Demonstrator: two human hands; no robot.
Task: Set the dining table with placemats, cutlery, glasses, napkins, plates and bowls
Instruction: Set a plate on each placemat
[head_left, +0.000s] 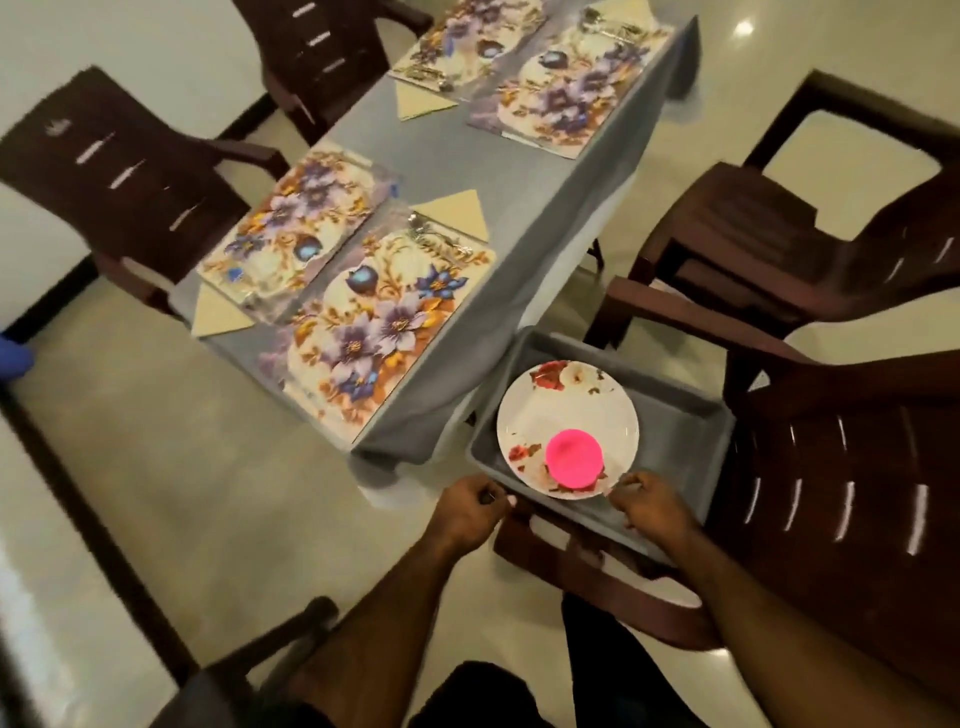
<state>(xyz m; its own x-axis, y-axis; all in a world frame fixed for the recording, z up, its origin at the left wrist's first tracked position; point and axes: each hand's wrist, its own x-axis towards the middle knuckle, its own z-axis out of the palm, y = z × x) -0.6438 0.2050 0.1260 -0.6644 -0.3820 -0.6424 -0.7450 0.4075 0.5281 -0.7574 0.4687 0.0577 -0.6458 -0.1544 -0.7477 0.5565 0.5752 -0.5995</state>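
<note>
A grey tray (670, 415) rests on the seat of a brown chair (831, 499) beside the table. In it lies a white floral plate (540, 415) with a pink bowl (574, 460) on top. My left hand (475, 506) is curled at the tray's near left corner. My right hand (652, 501) is curled over the tray's near rim, its fingertips by the plate's edge. The table (524, 171), under a grey cloth, carries several floral placemats, the nearest (379, 322). Beige folded napkins (457, 213) (218, 314) and cutlery (441, 241) lie beside them.
Brown plastic chairs stand around the table: two on the left (130, 171) (322, 47) and one on the right (805, 249). A blue object (13, 353) shows at the left edge. Glossy tiled floor lies between me and the table's near corner.
</note>
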